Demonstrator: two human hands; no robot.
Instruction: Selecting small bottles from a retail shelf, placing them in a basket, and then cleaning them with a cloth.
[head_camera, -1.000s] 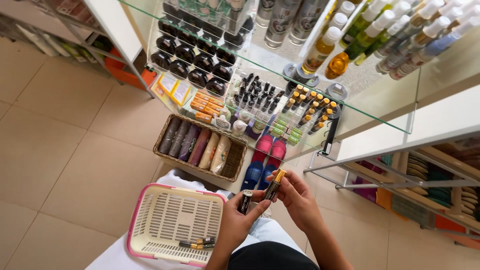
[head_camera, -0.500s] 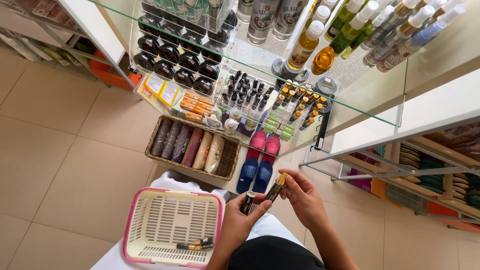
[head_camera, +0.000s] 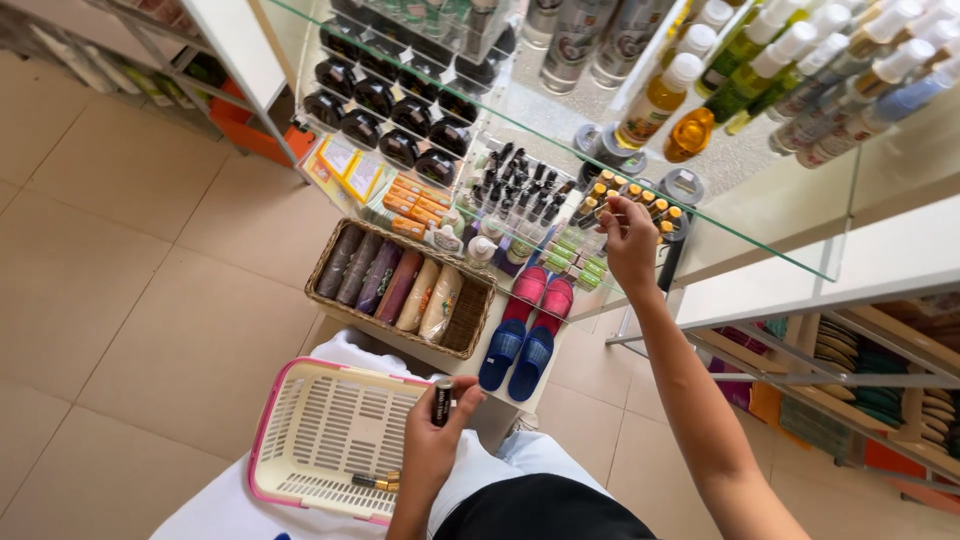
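My left hand (head_camera: 428, 450) is low at the centre, shut on a small dark roll-on bottle (head_camera: 441, 401) held upright over the right edge of a pink and white plastic basket (head_camera: 262, 440). A couple of small gold-capped bottles (head_camera: 375, 482) lie in that basket. My right hand (head_camera: 630, 245) is stretched up to the display, under the glass shelf (head_camera: 790, 235). Its fingertips are pinched at a row of small gold-capped bottles (head_camera: 640, 195). Whether they hold one is hidden.
A wicker tray (head_camera: 470, 322) of rolled cloths sits beside blue and pink slippers (head_camera: 525, 335). Dark round jars (head_camera: 390, 110), small black-capped vials (head_camera: 515, 190) and orange boxes (head_camera: 415, 205) fill the lower display. Tall pump bottles (head_camera: 660, 100) stand on the glass shelf. Beige floor tiles lie to the left.
My right hand has left the left hand and risen with its gold-capped bottle to the row under the glass shelf. The left hand keeps the dark bottle and has shifted slightly left.
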